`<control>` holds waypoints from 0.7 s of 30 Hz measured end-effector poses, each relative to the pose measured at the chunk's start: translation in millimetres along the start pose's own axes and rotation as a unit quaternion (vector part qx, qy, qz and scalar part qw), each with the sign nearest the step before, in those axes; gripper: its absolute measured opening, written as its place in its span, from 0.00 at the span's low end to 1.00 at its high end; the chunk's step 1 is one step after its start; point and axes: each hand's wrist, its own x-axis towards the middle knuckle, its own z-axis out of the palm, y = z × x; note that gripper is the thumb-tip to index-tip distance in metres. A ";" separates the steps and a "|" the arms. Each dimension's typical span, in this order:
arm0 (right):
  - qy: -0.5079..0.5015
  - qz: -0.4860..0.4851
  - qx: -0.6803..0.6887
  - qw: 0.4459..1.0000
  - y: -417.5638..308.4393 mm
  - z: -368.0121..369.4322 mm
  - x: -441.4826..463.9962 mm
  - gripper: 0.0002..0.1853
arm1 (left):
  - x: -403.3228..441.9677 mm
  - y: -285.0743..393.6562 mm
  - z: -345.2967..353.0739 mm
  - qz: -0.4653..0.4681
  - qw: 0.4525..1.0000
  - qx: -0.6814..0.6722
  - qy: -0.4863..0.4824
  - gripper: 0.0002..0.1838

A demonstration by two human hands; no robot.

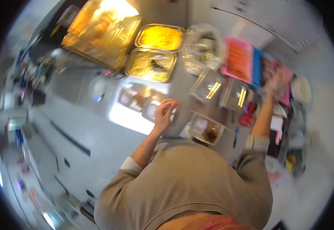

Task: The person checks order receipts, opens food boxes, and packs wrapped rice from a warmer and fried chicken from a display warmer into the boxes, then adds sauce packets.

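Observation:
My left hand (166, 114) is over the counter, fingers bent and pressed together; whatever it may hold is too small to make out. Beneath and beside it lie portion packs with white and brown contents (136, 99). My right hand (277, 82) reaches to the far right, over a container with dark contents (267, 69), and is smeared by motion. A white tray (206, 130) with pale and dark brown food stands close to my body. Behind it are two clear containers (208, 86) (234, 94).
Two trays of yellow food (161, 37) (151, 65) and a lit glass case (101, 32) stand at the back left. A plastic-covered bowl (203, 49), a pink tray with orange food (239, 59), a red object (247, 116) and a blue pen (235, 138) are on the counter.

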 end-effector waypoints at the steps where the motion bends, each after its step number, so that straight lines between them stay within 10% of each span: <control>1: -0.010 0.056 0.242 0.969 -45.6 -2.3 -19.6 0.28 | 2.1 5.6 -14.3 0.038 0.997 0.060 0.043 0.24; 6: -0.363 0.126 0.505 0.773 -161.0 -20.9 -97.0 0.29 | 61.1 -37.4 -152.6 0.146 0.939 0.174 0.257 0.29; 8: -0.425 0.085 0.446 0.783 -159.8 -23.7 -103.7 0.31 | 84.5 -3.0 -238.0 0.180 0.909 0.177 0.332 0.24; 16: -0.204 0.140 0.369 0.896 -220.9 -61.5 -150.4 0.26 | 204.9 92.6 -651.4 0.254 0.776 0.061 0.574 0.24; 21: -0.245 0.207 0.365 0.874 -276.4 -41.9 -204.0 0.22 | 252.7 133.2 -768.2 0.221 0.832 0.021 0.508 0.30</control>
